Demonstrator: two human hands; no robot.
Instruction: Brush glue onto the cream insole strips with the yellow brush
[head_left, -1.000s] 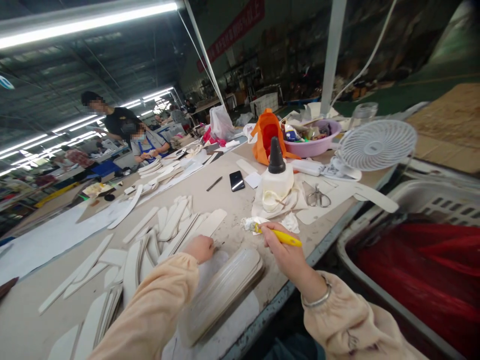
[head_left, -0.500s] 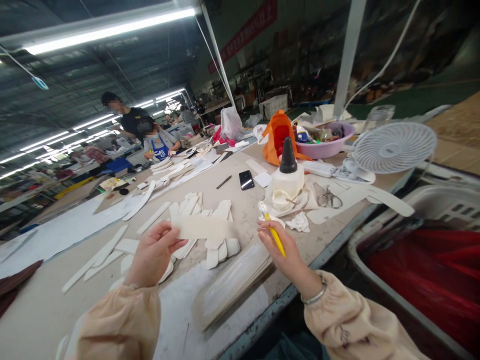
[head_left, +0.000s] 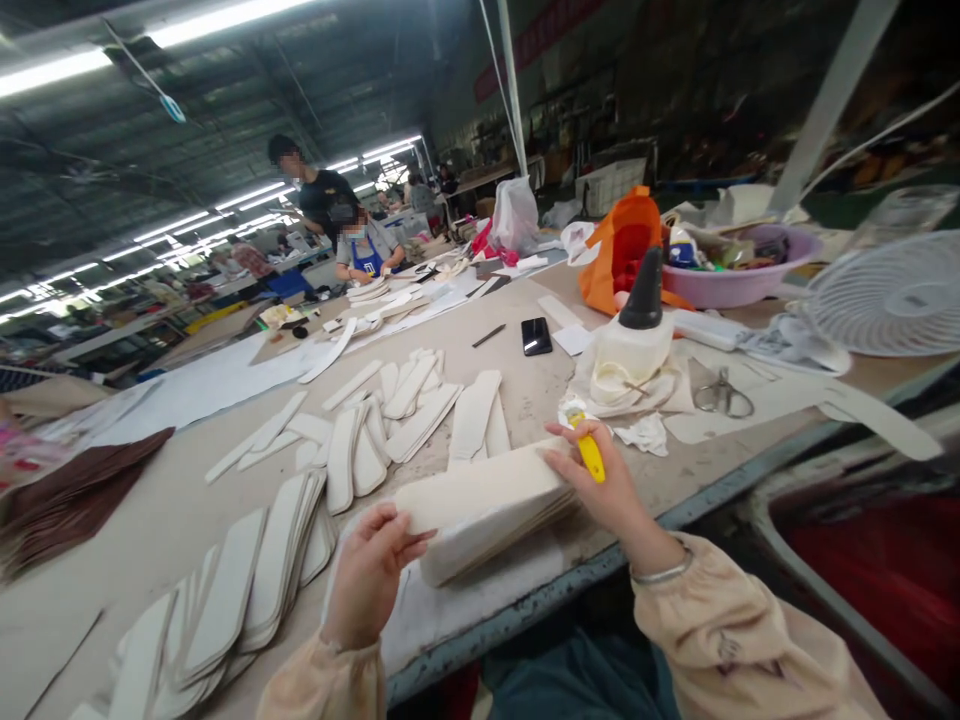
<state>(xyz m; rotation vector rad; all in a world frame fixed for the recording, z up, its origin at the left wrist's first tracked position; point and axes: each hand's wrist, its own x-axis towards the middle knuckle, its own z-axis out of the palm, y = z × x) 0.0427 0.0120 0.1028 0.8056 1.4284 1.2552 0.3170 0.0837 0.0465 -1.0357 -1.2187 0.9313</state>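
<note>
My left hand point(head_left: 371, 570) pinches the left end of a flat cream strip point(head_left: 480, 485) between thumb and fingers. Its right end meets the fingertips of my right hand point(head_left: 600, 480), which also grips a yellow-handled brush point(head_left: 591, 455) with a white-smeared tip. Directly under the strip lies a stack of similar pieces point(head_left: 487, 545), partly covered by it. Rounded cream strips point(head_left: 405, 400) are scattered beyond my hands, and a fanned row of strips point(head_left: 240, 590) lies to the left. A white bottle with a black cone cap point(head_left: 637, 345) stands past my right hand.
On the table are a phone point(head_left: 536, 337), scissors point(head_left: 724, 395), crumpled tissue point(head_left: 645, 435), an orange bag point(head_left: 619, 250), a pink basin point(head_left: 739, 280) and a white fan point(head_left: 896, 295). Brown material point(head_left: 90, 490) lies left. The table edge point(head_left: 525, 605) runs close by. Other people point(head_left: 364, 245) work farther back.
The strip has come down from the air onto the stack, and my right hand has moved to its right end, keeping the brush. The view has swung left, showing the fanned strips.
</note>
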